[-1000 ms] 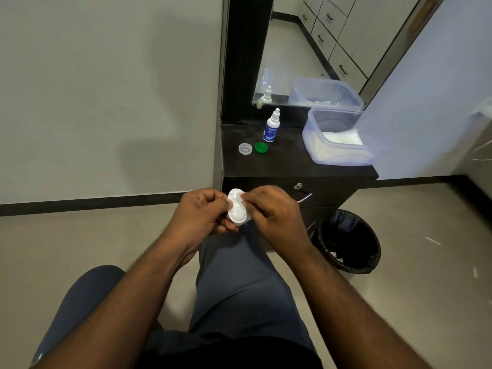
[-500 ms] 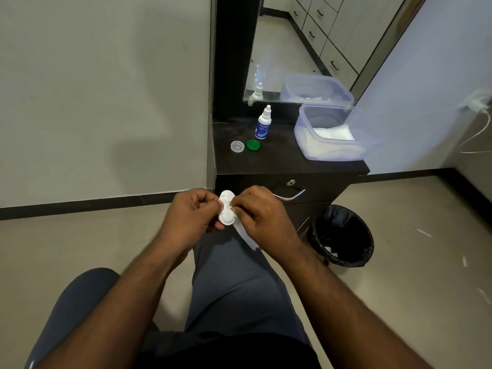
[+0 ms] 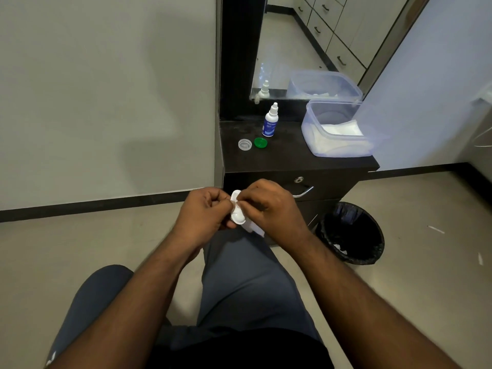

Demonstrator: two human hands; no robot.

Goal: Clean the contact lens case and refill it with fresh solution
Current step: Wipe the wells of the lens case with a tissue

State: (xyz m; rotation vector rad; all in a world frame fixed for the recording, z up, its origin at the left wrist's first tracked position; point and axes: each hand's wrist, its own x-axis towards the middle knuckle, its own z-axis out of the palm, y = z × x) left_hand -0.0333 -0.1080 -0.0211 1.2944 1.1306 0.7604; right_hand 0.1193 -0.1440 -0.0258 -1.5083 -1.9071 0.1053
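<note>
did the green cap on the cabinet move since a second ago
No. The green cap sits beside the clear cap, in front of the bottle, as before; only the camera shifted.

Both hands, left (image 3: pixel 202 211) and right (image 3: pixel 271 209), pinch a white lens case (image 3: pixel 237 213) and tissue (image 3: pixel 253 229) above the lap.

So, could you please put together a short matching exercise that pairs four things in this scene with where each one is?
Things:
1. lens case
2. solution bottle
3. green cap
4. bin

Places:
A. on the floor beside the cabinet
B. standing on the cabinet top near the mirror
C. held between the left hand and right hand
D. lying on the cabinet top next to a clear cap

Pairs: 1-C, 2-B, 3-D, 4-A
</note>
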